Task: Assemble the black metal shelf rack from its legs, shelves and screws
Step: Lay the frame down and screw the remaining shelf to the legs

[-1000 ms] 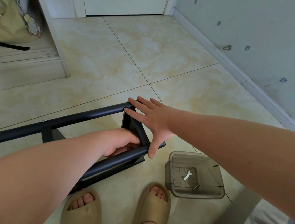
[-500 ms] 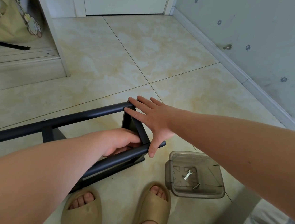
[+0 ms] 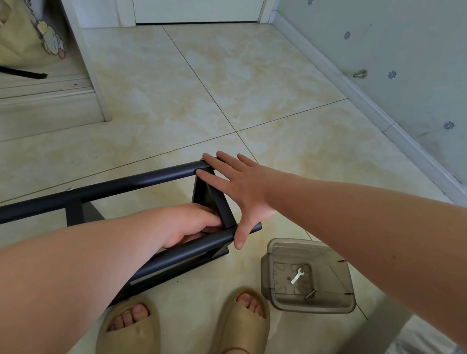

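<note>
Black metal rack lies on its side on the tiled floor, partly built, long tubes running off frame L. Landmark = the end shelf panel, the short black plate joining the two tubes at the rack's R end.

Right hand is spread flat against the panel's outer face, palm pressing in. Fingers are straight and splayed, not curled round anything, tips reaching up over the far tube just where it meets the panel's top. Thumb hangs down across the near tube at the panel's bottom, touching it.

Left hand comes in from the other side, inside the frame, right up against the panel's inner face near its lower corner. Fingers are curled in tight at that corner. They seem pinched on sth small, but what it is can't be made out; it's hidden behind knuckles and the panel edge.

Small silver screw head shows at the panel's top corner, on the far tube, beside the R fingertips. Another one sits further L along that same tube, above a second cross plate.

Below and R of the panel, apart from the rack: smoky clear plastic box, open, with a little flat wrench and a dark bolt inside. Below the panel, towards the camera, two feet in tan slide sandals stand on the tile.
</note>
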A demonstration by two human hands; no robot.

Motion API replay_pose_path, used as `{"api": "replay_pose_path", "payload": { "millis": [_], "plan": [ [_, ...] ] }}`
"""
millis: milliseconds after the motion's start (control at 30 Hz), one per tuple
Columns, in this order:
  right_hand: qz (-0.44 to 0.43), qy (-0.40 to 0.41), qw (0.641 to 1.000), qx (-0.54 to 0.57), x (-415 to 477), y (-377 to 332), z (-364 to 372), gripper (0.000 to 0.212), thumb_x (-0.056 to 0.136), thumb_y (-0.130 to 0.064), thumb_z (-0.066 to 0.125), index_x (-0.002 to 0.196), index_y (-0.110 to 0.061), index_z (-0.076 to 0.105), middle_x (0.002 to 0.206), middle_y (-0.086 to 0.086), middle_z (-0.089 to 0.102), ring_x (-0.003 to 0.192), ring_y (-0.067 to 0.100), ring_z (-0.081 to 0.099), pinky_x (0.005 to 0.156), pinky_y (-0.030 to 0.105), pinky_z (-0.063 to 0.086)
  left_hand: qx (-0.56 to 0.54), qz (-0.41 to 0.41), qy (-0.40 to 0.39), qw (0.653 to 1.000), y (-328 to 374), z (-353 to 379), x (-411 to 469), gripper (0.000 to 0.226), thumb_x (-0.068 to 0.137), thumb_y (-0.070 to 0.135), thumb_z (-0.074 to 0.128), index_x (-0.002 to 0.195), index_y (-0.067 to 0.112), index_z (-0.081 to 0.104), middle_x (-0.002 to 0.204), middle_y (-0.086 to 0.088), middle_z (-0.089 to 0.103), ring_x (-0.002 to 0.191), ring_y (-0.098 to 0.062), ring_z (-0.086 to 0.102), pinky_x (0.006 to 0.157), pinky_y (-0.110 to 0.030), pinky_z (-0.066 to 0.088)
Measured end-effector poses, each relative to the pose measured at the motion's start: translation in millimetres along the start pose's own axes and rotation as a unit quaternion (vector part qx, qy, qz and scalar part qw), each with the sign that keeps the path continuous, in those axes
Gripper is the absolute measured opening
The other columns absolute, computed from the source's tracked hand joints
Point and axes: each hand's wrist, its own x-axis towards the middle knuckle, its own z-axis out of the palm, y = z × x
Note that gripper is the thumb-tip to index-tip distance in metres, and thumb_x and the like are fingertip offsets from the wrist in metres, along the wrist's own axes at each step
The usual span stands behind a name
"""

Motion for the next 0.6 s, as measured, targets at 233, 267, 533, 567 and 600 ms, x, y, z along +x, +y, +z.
{"api": "replay_pose_path", "payload": {
  "millis": [233, 267, 533, 567, 600],
  "plan": [
    [0.001, 0.001, 1.0, -0.008, 0.8, 0.0, 0.5, 0.162, 0.043, -0.091, 0.072, 0.157, -0.029, -0.024, 0.162, 0.002, -0.036, 0.152, 0.026, -0.027, 0.124, 0.049, -0.007, -0.052, -0.017, -0.005, 0.998, -0.1, -4.9, 1.6, 0.024, 0.09, 0.004, 0.06, 0.111, 0.005, 0.071, 0.114, -0.017, 0.071, 0.094, -0.024, 0.06, 0.097, -0.035, 0.044],
    [0.001, 0.001, 1.0, -0.008, 1.0, 0.0, 0.6, 0.162, 0.042, -0.091, 0.072, 0.157, -0.029, -0.024, 0.162, 0.002, -0.036, 0.151, 0.026, -0.027, 0.124, 0.049, -0.008, -0.065, -0.017, -0.009, 0.998, 0.2, -4.9, 2.1, 0.024, 0.09, 0.003, 0.059, 0.11, 0.005, 0.072, 0.112, -0.016, 0.072, 0.093, -0.022, 0.063, 0.1, -0.035, 0.045],
    [0.001, -0.001, 1.0, -0.006, 0.6, 0.2, 0.5, 0.161, 0.043, -0.09, 0.072, 0.156, -0.03, -0.025, 0.161, 0.001, -0.037, 0.151, 0.025, -0.028, 0.124, 0.049, -0.008, -0.016, -0.003, -0.011, 1.0, -0.5, -1.1, -0.4, 0.011, 0.095, 0.016, 0.061, 0.093, 0.016, 0.072, 0.077, 0.0, 0.077, 0.063, -0.011, 0.072, 0.058, -0.02, 0.054],
    [0.001, -0.002, 1.0, -0.006, 0.5, 0.2, 0.3, 0.161, 0.043, -0.09, 0.073, 0.156, -0.03, -0.026, 0.161, 0.001, -0.037, 0.151, 0.025, -0.028, 0.124, 0.049, -0.008, -0.02, 0.0, -0.005, 1.0, 0.1, -1.2, 0.0, 0.011, 0.095, 0.013, 0.061, 0.092, 0.016, 0.071, 0.075, 0.001, 0.076, 0.062, -0.008, 0.071, 0.056, -0.018, 0.053],
    [0.001, -0.002, 1.0, -0.006, 0.5, 0.2, 0.0, 0.161, 0.043, -0.09, 0.073, 0.156, -0.03, -0.026, 0.161, 0.001, -0.037, 0.151, 0.025, -0.028, 0.125, 0.049, -0.008, -0.025, 0.0, 0.001, 1.0, 0.9, -1.4, 0.3, 0.011, 0.094, 0.011, 0.061, 0.091, 0.016, 0.071, 0.075, 0.002, 0.076, 0.063, -0.008, 0.071, 0.058, -0.017, 0.053]
  ]
}}
